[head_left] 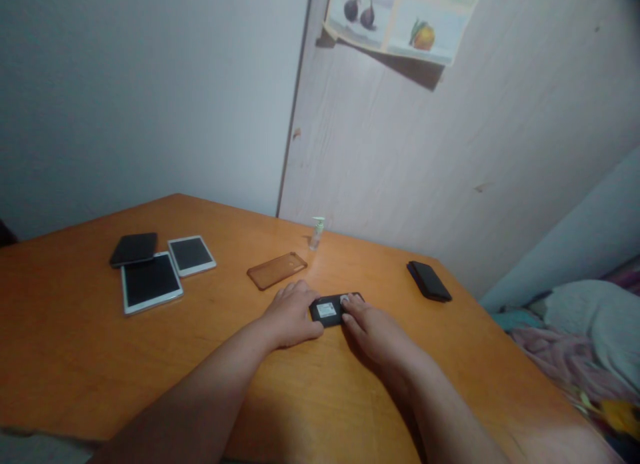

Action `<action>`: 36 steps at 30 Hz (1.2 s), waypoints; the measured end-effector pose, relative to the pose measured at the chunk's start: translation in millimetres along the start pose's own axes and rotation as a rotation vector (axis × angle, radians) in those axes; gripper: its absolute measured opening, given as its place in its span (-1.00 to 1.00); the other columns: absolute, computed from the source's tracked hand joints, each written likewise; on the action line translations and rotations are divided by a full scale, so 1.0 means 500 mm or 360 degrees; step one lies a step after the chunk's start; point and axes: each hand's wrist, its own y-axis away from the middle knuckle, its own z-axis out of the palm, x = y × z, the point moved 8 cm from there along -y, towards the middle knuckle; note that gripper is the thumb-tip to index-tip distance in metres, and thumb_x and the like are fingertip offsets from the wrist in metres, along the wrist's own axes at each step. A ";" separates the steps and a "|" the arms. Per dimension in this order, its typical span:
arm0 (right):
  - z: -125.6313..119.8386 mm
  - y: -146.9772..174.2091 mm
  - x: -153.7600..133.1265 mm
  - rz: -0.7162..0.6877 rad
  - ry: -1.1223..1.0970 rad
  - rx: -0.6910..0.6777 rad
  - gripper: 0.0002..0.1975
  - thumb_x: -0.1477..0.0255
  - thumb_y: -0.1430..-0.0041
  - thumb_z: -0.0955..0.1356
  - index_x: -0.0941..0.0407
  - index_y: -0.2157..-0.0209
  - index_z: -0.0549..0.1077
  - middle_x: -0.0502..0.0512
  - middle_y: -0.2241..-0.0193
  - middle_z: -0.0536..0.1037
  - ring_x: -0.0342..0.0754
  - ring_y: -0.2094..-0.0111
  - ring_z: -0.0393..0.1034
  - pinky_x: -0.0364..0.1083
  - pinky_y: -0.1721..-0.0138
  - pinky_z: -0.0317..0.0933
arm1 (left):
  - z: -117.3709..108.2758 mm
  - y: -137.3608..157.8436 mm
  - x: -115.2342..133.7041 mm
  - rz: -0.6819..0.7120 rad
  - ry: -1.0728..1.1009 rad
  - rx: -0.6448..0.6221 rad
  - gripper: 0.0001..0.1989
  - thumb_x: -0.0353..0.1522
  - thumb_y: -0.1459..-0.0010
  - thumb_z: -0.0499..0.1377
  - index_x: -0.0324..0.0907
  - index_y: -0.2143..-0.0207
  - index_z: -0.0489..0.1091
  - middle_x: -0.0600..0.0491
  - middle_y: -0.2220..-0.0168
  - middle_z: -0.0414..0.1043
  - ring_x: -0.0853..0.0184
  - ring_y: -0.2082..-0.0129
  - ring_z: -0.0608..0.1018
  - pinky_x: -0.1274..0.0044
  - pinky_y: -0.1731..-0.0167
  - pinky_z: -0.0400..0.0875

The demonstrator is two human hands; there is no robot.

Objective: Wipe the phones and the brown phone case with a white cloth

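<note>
Near the middle of the orange-brown tabletop (75, 344) lies a flat black device (337, 311) with a white label facing up. At its left end the left hand (293, 317) has its fingers and thumb closed about it – thumb at the near edge, fingers toward the far one. The right hand (374, 331) lays its fingers over the right end; whether they clamp it, I cannot tell. Just beyond the left hand sits a translucent brown phone case (277, 271), with a small pump bottle (315, 236) behind. Well off to the right lies a black folded case (429, 281). Farther left are two white-framed tablets (151, 282) – and a black tablet-like slab (134, 248) overlapping the larger one's corner.
</note>
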 end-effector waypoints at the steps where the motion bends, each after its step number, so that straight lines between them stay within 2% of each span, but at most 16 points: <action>1: 0.006 0.000 -0.014 -0.0086 -0.0038 -0.0023 -0.47 0.22 -0.38 0.16 0.12 -0.28 0.28 0.19 -0.32 0.19 0.08 -0.33 0.07 0.08 -0.32 0.01 | 0.000 0.000 0.001 0.0009 0.0001 -0.0004 -0.56 -0.20 0.06 0.25 -0.01 0.06 0.48 -0.01 0.15 0.37 0.11 0.11 0.45 0.37 0.10 0.37; 3: 0.014 -0.006 -0.021 -0.0164 -0.0085 -0.0052 -0.48 0.20 -0.40 0.14 0.09 -0.27 0.30 0.15 -0.31 0.22 0.05 -0.33 0.10 0.05 -0.32 0.00 | -0.001 0.000 0.001 0.0012 -0.0001 -0.0006 -0.57 -0.20 0.05 0.24 0.00 0.07 0.48 0.00 0.16 0.36 0.11 0.11 0.45 0.38 0.10 0.37; 4: 0.013 -0.013 -0.010 -0.0130 -0.0079 -0.0039 -0.49 0.20 -0.40 0.14 0.09 -0.26 0.32 0.15 -0.30 0.25 0.04 -0.32 0.11 0.05 -0.32 -0.01 | -0.001 0.000 0.000 0.0006 -0.0003 -0.0004 -0.57 -0.20 0.05 0.24 -0.01 0.07 0.48 -0.01 0.16 0.36 0.11 0.12 0.45 0.37 0.11 0.37; 8: -0.001 -0.043 0.073 0.0248 0.0036 0.0089 -0.50 0.25 -0.41 0.12 0.16 -0.24 0.34 0.22 -0.25 0.33 0.08 -0.28 0.19 0.08 -0.30 0.03 | 0.003 -0.001 -0.006 -0.0028 -0.0013 0.0003 -0.53 -0.20 0.08 0.25 -0.05 0.06 0.45 -0.03 0.12 0.38 0.09 0.09 0.45 0.35 0.07 0.37; 10: -0.001 -0.051 0.074 0.0295 0.0071 0.0123 -0.48 0.25 -0.41 0.12 0.20 -0.24 0.33 0.26 -0.25 0.33 0.09 -0.28 0.18 0.09 -0.29 0.04 | 0.006 -0.002 -0.010 -0.0052 -0.0005 0.0011 -0.47 -0.19 0.09 0.25 -0.07 0.00 0.41 -0.04 0.07 0.38 0.07 0.05 0.45 0.34 0.05 0.37; 12: 0.008 -0.054 0.030 0.0144 0.0051 0.0113 -0.46 0.22 -0.42 0.11 0.21 -0.24 0.32 0.27 -0.27 0.30 0.09 -0.31 0.12 0.09 -0.32 -0.02 | 0.008 -0.002 -0.013 -0.0079 0.0025 0.0022 -0.36 -0.19 0.11 0.26 -0.10 -0.09 0.33 -0.07 0.01 0.39 0.04 0.00 0.45 0.32 0.01 0.36; 15: 0.031 -0.048 -0.067 -0.0241 -0.0086 -0.0012 -0.41 0.15 -0.44 0.05 0.16 -0.30 0.24 0.22 -0.33 0.20 0.05 -0.37 -0.02 0.10 -0.36 -0.15 | 0.009 -0.003 -0.015 -0.0095 0.0092 0.0048 -0.20 -0.19 0.09 0.24 -0.17 -0.23 0.16 -0.14 -0.14 0.33 0.01 -0.13 0.40 0.29 -0.11 0.30; 17: 0.039 -0.045 -0.098 -0.0374 -0.0172 -0.0088 -0.41 0.12 -0.44 0.02 0.10 -0.33 0.19 0.16 -0.35 0.15 0.03 -0.38 -0.06 0.11 -0.36 -0.19 | 0.008 -0.003 -0.017 -0.0114 0.0116 0.0052 -0.12 -0.18 0.06 0.23 -0.21 -0.30 0.04 -0.18 -0.22 0.26 -0.01 -0.20 0.35 0.27 -0.17 0.25; 19: 0.036 -0.052 -0.082 -0.0299 -0.0181 -0.0080 -0.40 0.12 -0.44 0.01 0.10 -0.32 0.21 0.17 -0.34 0.17 0.04 -0.38 -0.05 0.15 -0.36 -0.19 | 0.009 -0.002 -0.018 -0.0140 0.0122 0.0036 -0.04 -0.18 0.09 0.25 -0.23 -0.34 -0.02 -0.20 -0.25 0.24 -0.04 -0.23 0.32 0.26 -0.19 0.23; 22: 0.022 -0.063 -0.019 0.0014 -0.0069 0.0017 -0.40 0.14 -0.44 0.02 0.18 -0.27 0.27 0.25 -0.31 0.23 0.13 -0.36 -0.01 0.23 -0.34 -0.17 | 0.010 -0.003 -0.019 -0.0159 0.0124 0.0022 0.02 -0.18 0.14 0.29 -0.24 -0.35 -0.03 -0.20 -0.23 0.27 -0.05 -0.25 0.29 0.27 -0.19 0.24; 24: 0.019 -0.060 -0.011 0.0077 -0.0007 0.0041 -0.40 0.15 -0.44 0.03 0.19 -0.28 0.27 0.27 -0.31 0.23 0.16 -0.36 -0.02 0.24 -0.34 -0.18 | 0.010 -0.003 -0.019 -0.0155 0.0122 0.0027 0.02 -0.18 0.15 0.30 -0.25 -0.34 -0.01 -0.21 -0.24 0.26 -0.05 -0.27 0.27 0.27 -0.19 0.24; 28: 0.035 -0.034 -0.095 -0.0312 -0.0098 -0.0104 -0.39 0.13 -0.44 0.01 0.15 -0.34 0.17 0.21 -0.35 0.13 0.06 -0.39 -0.09 0.15 -0.37 -0.23 | 0.010 -0.004 -0.017 -0.0124 0.0110 0.0014 -0.06 -0.16 0.07 0.25 -0.27 -0.33 0.01 -0.24 -0.27 0.21 -0.05 -0.26 0.28 0.22 -0.21 0.21; 30: 0.038 -0.025 -0.114 -0.0422 -0.0150 -0.0170 -0.40 0.13 -0.45 0.01 0.11 -0.35 0.15 0.17 -0.36 0.12 0.02 -0.39 -0.10 0.12 -0.37 -0.25 | 0.010 -0.003 -0.017 -0.0124 0.0113 0.0008 -0.09 -0.15 0.03 0.23 -0.26 -0.32 0.01 -0.24 -0.27 0.22 -0.05 -0.25 0.30 0.21 -0.21 0.20; 32: 0.029 -0.030 -0.080 -0.0277 -0.0128 -0.0130 -0.41 0.14 -0.45 0.02 0.11 -0.33 0.18 0.18 -0.34 0.16 0.03 -0.38 -0.07 0.15 -0.37 -0.23 | 0.008 -0.002 -0.016 -0.0133 0.0115 0.0013 -0.08 -0.16 0.06 0.25 -0.24 -0.31 0.03 -0.22 -0.24 0.25 -0.05 -0.23 0.32 0.22 -0.20 0.22; 35: 0.010 -0.037 0.014 0.0135 -0.0007 -0.0015 -0.42 0.16 -0.44 0.05 0.17 -0.31 0.22 0.25 -0.33 0.18 0.10 -0.37 -0.04 0.21 -0.35 -0.20 | 0.008 -0.002 -0.017 -0.0136 0.0112 0.0025 -0.07 -0.18 0.12 0.29 -0.17 -0.30 0.07 -0.16 -0.22 0.28 -0.05 -0.22 0.32 0.27 -0.18 0.24; 36: 0.007 -0.035 0.032 0.0211 0.0030 -0.0002 -0.42 0.16 -0.44 0.06 0.19 -0.31 0.22 0.27 -0.33 0.17 0.12 -0.37 -0.04 0.22 -0.35 -0.20 | 0.008 -0.002 -0.018 -0.0135 0.0112 0.0026 -0.08 -0.18 0.13 0.29 -0.16 -0.29 0.08 -0.14 -0.21 0.29 -0.04 -0.22 0.32 0.28 -0.18 0.24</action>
